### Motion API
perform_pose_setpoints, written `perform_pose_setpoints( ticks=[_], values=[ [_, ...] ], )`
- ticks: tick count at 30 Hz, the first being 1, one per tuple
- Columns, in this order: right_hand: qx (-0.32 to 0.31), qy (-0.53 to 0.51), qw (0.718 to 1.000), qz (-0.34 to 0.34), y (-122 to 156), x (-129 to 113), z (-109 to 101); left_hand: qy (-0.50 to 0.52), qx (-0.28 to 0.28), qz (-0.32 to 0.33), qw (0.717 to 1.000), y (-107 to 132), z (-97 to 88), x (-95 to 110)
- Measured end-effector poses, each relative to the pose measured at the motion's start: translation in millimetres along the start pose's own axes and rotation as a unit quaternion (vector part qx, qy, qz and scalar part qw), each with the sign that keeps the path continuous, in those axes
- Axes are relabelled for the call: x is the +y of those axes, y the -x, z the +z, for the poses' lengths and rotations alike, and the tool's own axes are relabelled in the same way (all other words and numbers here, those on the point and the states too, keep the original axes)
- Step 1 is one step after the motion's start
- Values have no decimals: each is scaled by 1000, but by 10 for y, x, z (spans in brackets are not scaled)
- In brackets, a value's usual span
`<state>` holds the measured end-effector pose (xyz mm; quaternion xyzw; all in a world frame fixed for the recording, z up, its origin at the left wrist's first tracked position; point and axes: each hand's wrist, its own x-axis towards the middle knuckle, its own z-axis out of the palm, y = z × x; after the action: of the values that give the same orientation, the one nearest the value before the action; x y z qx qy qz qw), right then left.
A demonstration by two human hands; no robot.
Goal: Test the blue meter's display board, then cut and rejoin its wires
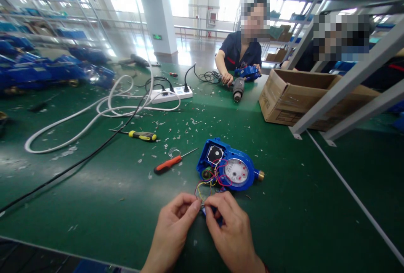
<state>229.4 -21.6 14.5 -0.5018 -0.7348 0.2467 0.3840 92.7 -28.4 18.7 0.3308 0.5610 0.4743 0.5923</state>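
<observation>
A blue water meter (229, 165) with a white dial and a brass end lies open on the green table (94, 197). Thin red, yellow and blue wires (208, 182) run from it toward me. My left hand (175, 224) and my right hand (229, 229) meet just in front of the meter. Both pinch a small blue part (208, 212) at the ends of those wires; the fingers hide most of it.
An orange-handled screwdriver (168, 163) and a yellow-black screwdriver (142, 135) lie left of the meter. Behind them are a white hose (78, 117), a black cable and a power strip (172, 93). A cardboard box (303, 96) and grey metal struts stand right. Across the table a person handles another blue meter (248, 72).
</observation>
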Motion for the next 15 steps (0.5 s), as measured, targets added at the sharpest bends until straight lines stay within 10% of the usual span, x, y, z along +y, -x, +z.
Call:
perform_pose_setpoints(
  ticks=[15],
  values=[
    [7,-37,999,29,-14,-13,30,-48,3,107,993,-5,-45,-60]
  ],
)
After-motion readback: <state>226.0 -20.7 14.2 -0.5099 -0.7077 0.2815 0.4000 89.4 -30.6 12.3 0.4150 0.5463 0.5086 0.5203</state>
